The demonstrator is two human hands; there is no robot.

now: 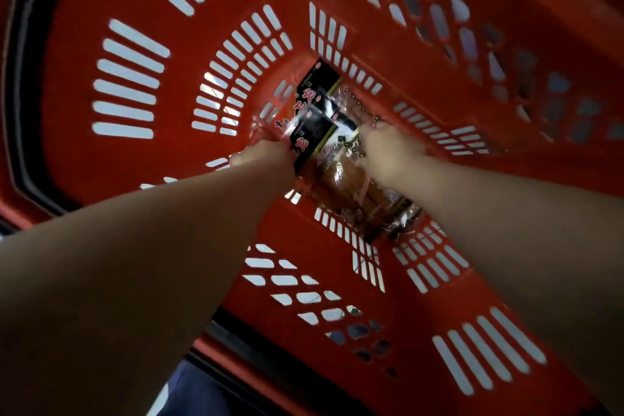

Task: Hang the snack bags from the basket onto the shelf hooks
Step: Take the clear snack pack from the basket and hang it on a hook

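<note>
I look straight down into a deep red plastic basket (371,30) with slotted walls. At its bottom lies a small pile of snack bags (324,118), black-topped with red characters and clear lower halves showing brown contents. My left hand (266,154) reaches down and grips the black top edge of the nearest bag (347,182) from the left. My right hand (388,149) is down on the right side of the same pile, its fingers curled onto the bags' clear part. Both fingertips are blurred. No shelf hooks are in view.
The basket's red slotted walls close in on all sides around both forearms. A black handle or rim (30,84) runs along the left edge, and another black bar (270,355) along the near rim. Blue cloth (192,395) shows below it.
</note>
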